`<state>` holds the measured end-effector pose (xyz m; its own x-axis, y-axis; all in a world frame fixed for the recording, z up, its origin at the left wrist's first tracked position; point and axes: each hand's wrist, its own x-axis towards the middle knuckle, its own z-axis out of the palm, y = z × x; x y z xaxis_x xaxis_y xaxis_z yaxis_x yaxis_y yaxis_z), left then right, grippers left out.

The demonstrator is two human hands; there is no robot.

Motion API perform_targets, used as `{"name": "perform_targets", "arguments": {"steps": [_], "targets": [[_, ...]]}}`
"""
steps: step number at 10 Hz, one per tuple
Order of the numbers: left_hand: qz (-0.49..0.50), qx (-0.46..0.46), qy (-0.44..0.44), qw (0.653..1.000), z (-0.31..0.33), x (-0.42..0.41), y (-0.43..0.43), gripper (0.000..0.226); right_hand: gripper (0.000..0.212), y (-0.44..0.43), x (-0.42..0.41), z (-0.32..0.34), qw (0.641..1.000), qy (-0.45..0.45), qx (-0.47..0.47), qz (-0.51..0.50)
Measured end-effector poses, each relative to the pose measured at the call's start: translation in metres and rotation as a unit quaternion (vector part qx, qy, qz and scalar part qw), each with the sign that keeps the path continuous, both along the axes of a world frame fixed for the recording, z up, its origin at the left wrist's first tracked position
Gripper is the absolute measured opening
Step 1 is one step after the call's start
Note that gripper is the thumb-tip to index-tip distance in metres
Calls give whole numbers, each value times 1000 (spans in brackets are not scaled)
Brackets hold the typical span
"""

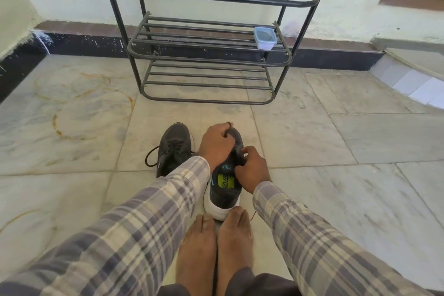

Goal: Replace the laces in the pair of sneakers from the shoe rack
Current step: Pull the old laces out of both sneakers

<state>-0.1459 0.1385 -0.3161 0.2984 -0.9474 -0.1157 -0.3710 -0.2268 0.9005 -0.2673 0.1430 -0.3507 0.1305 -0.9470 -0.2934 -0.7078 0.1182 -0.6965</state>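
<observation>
1. Pinching a black lace (229, 128) in the curled left hand (216, 144), over the toe of one sneaker (223, 191).
2. Gripping that sneaker at its tongue with the right hand (252, 168), fingers bent round it.
3. On the floor (312, 142) before the shoe rack (209, 43), just beside the other sneaker (173, 146).

black sneakers (223, 175), plaid sleeves (149, 211), dark grey shoe rack (209, 43)

Long plaid shirt sleeves (144, 223) in grey, lilac and cream, dark trousers (254, 282), bare feet (197, 247)
</observation>
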Motion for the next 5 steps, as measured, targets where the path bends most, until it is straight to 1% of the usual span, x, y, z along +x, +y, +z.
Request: {"name": "perform_targets", "arguments": {"steps": [1,2,3,4,5], "targets": [[-176,89,-435,878,2,-7,5,31,47,0,-2,0,1000,3,-7,5],[-180,89,-560,804,6,-12,8,33,46,0,2,0,1000,3,-13,16],[-86,73,-502,858,-1,-15,7,24,45,0,2,0,1000,9,-21,20],[178,45,57,981,3,-7,-3,20,46,-2,-1,-1,1000,15,-15,3],[281,-36,521,805,22,7,-10,15,47,-2,-2,-2,1000,14,-10,-8]]}}
